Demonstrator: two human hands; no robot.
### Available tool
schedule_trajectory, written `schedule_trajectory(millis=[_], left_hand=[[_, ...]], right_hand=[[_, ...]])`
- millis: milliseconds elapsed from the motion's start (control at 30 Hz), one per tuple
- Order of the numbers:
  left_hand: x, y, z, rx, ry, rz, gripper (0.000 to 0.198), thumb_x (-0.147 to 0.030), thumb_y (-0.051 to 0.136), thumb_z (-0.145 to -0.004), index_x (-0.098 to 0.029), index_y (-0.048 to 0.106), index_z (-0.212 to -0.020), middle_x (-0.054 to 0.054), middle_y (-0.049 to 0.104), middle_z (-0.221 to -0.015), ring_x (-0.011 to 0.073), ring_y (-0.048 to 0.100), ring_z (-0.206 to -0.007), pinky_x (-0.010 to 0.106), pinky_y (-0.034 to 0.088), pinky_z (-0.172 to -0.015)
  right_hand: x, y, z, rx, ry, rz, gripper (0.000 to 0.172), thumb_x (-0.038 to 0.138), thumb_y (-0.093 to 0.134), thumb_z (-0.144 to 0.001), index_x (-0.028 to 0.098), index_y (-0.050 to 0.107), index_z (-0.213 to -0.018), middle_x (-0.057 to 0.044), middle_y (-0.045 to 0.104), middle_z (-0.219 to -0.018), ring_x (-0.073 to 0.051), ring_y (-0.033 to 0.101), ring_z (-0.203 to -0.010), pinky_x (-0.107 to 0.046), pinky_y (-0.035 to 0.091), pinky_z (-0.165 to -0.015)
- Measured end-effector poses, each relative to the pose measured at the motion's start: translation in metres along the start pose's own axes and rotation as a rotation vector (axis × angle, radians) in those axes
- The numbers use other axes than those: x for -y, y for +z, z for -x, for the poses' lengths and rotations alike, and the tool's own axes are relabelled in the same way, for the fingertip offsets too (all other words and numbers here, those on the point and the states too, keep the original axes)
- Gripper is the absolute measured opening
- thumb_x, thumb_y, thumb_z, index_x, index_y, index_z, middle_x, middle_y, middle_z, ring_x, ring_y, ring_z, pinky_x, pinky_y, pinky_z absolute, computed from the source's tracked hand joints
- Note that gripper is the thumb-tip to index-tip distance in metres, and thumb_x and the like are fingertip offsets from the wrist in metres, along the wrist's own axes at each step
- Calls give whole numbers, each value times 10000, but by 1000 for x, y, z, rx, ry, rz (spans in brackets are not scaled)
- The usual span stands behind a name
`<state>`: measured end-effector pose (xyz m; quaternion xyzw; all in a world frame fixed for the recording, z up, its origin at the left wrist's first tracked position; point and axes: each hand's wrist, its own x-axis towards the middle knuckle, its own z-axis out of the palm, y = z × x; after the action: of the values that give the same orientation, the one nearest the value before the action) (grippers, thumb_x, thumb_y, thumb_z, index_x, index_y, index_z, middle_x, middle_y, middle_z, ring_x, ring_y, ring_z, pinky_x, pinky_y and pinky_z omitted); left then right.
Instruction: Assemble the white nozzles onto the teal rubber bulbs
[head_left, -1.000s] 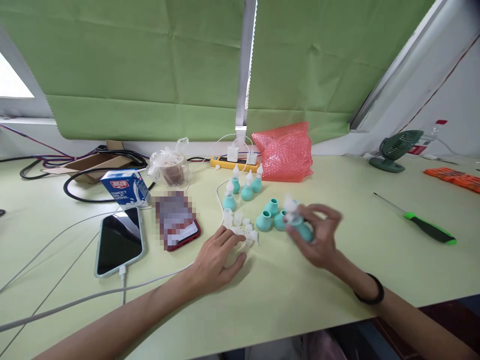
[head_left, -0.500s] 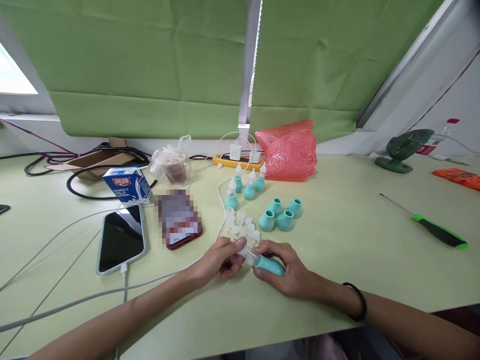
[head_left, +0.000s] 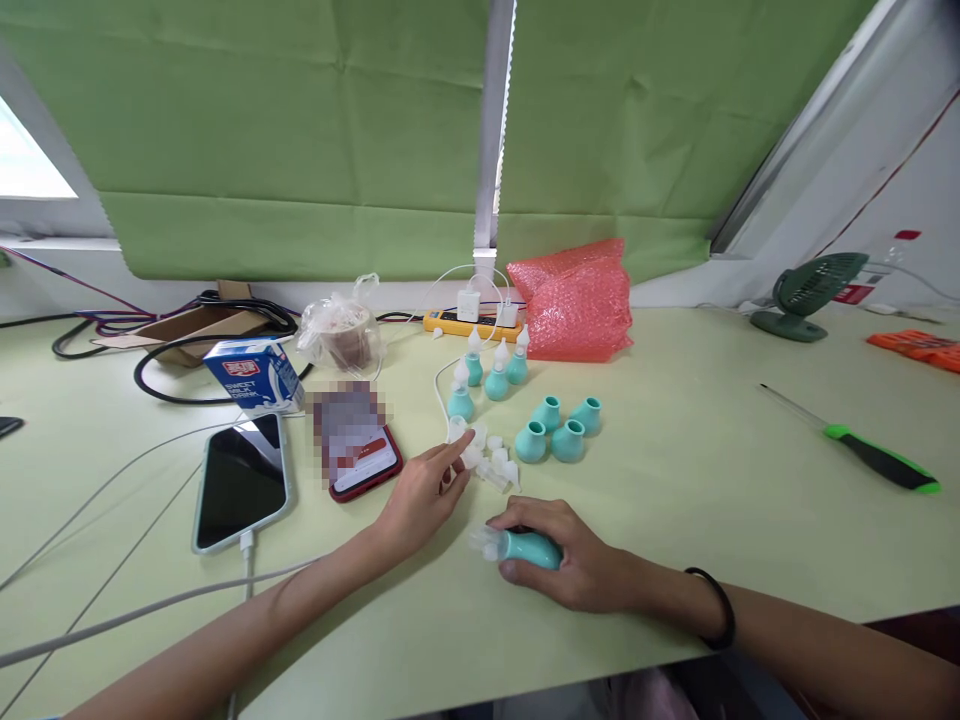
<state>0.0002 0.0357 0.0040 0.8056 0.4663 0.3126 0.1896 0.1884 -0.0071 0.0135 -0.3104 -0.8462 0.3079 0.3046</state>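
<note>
My right hand (head_left: 566,565) is closed around a teal rubber bulb (head_left: 529,549) with a clear tip at its left end, held low over the table. My left hand (head_left: 426,492) reaches forward, its index finger stretched out onto a heap of small clear plastic tips (head_left: 486,458). Behind the heap stand three teal bulbs without tips (head_left: 559,430). Further back stand several teal bulbs with white tips fitted (head_left: 486,374).
A phone on a cable (head_left: 241,480), a red phone (head_left: 361,455) and a blue milk carton (head_left: 253,374) lie left. A pink bubble-wrap bag (head_left: 574,299), a power strip (head_left: 472,322) and a bagged cup (head_left: 341,335) sit behind. A green-handled screwdriver (head_left: 862,456) and fan (head_left: 806,296) are right.
My left hand has left the bulb and moved forward to the heap of clear tips. My right hand has lowered slightly with the bulb, which now carries a clear tip.
</note>
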Motion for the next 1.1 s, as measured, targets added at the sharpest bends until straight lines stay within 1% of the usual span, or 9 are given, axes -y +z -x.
schedule_trajectory(millis=[167, 333, 433, 533, 633, 733, 900, 1000, 1100], left_hand=[[3, 4, 3, 9, 82, 6, 458, -122, 408, -764, -175, 390, -1219, 24, 564, -806, 99, 492, -591, 210, 442, -524], [-1, 4, 4, 31, 122, 32, 368, -116, 373, -796, -187, 428, -1153, 41, 545, -883, 107, 519, -667, 220, 461, -576], [-2, 5, 6, 27, 142, 15, 255, -131, 376, -807, -174, 490, -1031, 44, 525, -867, 112, 522, -682, 230, 460, -596], [-5, 2, 11, -80, 225, 12, 222, -107, 335, -826, -167, 490, -973, 54, 519, -853, 129, 516, -736, 257, 449, -638], [-13, -2, 17, -198, 457, -92, 240, -138, 407, -812, -156, 460, -1046, 89, 508, -889, 171, 489, -804, 305, 444, -674], [-19, -3, 21, -193, 665, -333, 300, -187, 493, -779, -146, 473, -1076, 113, 510, -931, 210, 459, -831, 340, 444, -683], [-14, -1, 17, -181, 722, -561, 300, -124, 463, -794, -106, 477, -1094, 117, 555, -940, 218, 443, -821, 339, 433, -671], [-13, -6, 14, -200, 769, -561, 259, -91, 425, -809, -103, 494, -1059, 105, 579, -909, 202, 442, -789, 333, 420, -656], [-16, -10, 12, -205, 835, -528, 191, -93, 406, -827, -114, 540, -961, 88, 596, -862, 189, 445, -768, 328, 407, -643]], right_hand=[[-6, 2, -2, -8, 208, -252, 227, 343, 454, -811, 164, 501, -942, -22, 571, -749, -123, 519, -685, -234, 414, -642], [-8, 4, -5, -64, 352, -449, 286, 406, 404, -831, 154, 469, -951, -45, 593, -754, -122, 530, -655, -235, 416, -597], [-6, 4, -6, -70, 356, -476, 313, 417, 427, -817, 165, 463, -999, -60, 597, -851, -120, 542, -651, -251, 434, -614], [-6, 4, -6, -90, 337, -462, 310, 410, 426, -819, 175, 477, -1014, -59, 580, -921, -128, 555, -698, -263, 444, -651], [-8, 5, -8, -106, 319, -421, 280, 387, 458, -804, 170, 511, -974, -49, 589, -870, -153, 551, -774, -278, 441, -698], [-10, 5, -9, -83, 274, -423, 222, 353, 522, -764, 166, 561, -879, -23, 589, -737, -149, 542, -726, -274, 438, -688], [-15, 3, -8, -69, 362, -641, 228, 360, 545, -742, 139, 552, -799, -2, 556, -592, -112, 520, -544, -234, 415, -535], [-19, 4, -7, -70, 446, -729, 252, 385, 535, -744, 141, 527, -808, 0, 555, -541, -103, 494, -459, -216, 375, -446], [-18, 6, -6, -77, 479, -725, 243, 385, 539, -740, 147, 515, -787, -1, 558, -539, -103, 489, -455, -209, 363, -437]])
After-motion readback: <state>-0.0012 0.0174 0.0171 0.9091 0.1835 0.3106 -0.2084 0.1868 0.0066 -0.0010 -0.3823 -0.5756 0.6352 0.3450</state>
